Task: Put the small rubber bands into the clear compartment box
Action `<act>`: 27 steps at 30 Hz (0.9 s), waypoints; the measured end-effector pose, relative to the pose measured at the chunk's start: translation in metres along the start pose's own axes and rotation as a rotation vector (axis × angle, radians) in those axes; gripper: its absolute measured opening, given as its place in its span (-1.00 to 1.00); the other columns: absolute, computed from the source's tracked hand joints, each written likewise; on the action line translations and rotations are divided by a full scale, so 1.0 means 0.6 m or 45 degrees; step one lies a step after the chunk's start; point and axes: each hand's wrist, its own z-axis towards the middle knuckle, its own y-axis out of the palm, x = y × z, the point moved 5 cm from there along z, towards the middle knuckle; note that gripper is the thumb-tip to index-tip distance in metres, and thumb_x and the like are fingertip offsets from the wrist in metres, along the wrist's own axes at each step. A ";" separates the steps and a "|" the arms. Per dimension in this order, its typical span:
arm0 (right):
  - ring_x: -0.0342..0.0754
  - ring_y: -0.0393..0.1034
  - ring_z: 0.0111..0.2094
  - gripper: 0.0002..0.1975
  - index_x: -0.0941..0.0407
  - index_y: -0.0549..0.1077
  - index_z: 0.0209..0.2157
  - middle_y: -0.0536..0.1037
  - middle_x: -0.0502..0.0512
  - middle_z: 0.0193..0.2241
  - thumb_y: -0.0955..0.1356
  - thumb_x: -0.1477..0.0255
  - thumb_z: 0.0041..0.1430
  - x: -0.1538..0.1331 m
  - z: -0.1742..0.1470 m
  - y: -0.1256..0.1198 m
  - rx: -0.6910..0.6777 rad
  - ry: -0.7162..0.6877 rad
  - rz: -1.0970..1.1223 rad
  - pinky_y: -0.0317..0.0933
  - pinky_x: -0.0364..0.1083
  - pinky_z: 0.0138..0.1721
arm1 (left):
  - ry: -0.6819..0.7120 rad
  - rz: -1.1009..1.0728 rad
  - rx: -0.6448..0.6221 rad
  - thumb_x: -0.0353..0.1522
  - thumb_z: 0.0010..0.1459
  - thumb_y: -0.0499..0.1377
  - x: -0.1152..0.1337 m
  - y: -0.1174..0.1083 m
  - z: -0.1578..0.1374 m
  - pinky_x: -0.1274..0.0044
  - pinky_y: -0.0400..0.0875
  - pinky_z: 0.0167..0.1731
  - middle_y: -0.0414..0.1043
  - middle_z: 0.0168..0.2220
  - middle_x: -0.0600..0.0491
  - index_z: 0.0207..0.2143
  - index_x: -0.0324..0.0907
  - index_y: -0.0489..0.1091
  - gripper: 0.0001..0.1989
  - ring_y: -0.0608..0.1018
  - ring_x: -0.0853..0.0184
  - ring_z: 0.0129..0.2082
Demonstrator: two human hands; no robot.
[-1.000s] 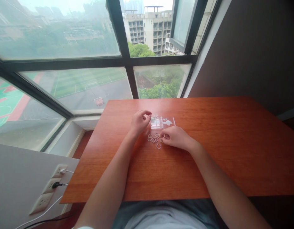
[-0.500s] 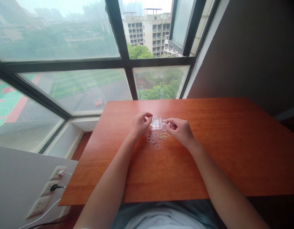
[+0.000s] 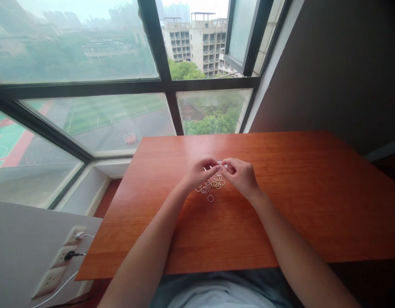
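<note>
Where left hand (image 3: 199, 174) and right hand (image 3: 244, 174) nearly meet, fingers curled close; cannot tell whether gripping anything. Thin rings (image 3: 213, 184) look light, perhaps springy; pinch by rim.

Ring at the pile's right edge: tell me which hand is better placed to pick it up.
Probably the right hand: its fingers are nearest that ring, while the left hand is above the left end of the pile. It's close, though: the hands nearly touch.

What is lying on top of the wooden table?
Small rings lie loose on the table. Something pale shows between the left hand and the right hand; the rest there is covered.
</note>
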 end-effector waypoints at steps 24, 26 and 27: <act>-0.14 0.32 -0.47 -0.84 0.06 0.53 -0.33 0.45 -0.02 -0.57 0.30 0.39 0.13 0.018 -0.001 0.018 -0.162 0.051 -0.143 0.06 -0.18 -0.40 | -0.165 0.158 0.534 -0.20 0.07 0.19 -0.064 -0.113 -0.005 0.60 0.28 -0.53 0.47 -0.48 0.06 -0.42 -0.21 0.46 -0.76 0.42 0.43 -0.51; -0.13 0.34 -0.46 -0.85 0.05 0.53 -0.33 0.48 -0.02 -0.54 0.31 0.38 0.12 0.020 -0.002 0.022 -0.206 0.067 -0.160 0.04 -0.18 -0.41 | -0.154 0.194 0.514 -0.21 0.08 0.19 -0.064 -0.102 -0.004 0.60 0.29 -0.52 0.48 -0.46 0.05 -0.41 -0.21 0.46 -0.77 0.44 0.42 -0.51; -0.13 0.34 -0.46 -0.85 0.05 0.53 -0.33 0.50 -0.02 -0.53 0.31 0.38 0.12 0.021 -0.002 0.023 -0.220 0.074 -0.166 0.03 -0.17 -0.41 | -0.148 0.220 0.505 -0.22 0.08 0.18 -0.064 -0.096 -0.003 0.59 0.29 -0.51 0.49 -0.46 0.05 -0.41 -0.21 0.47 -0.78 0.44 0.42 -0.51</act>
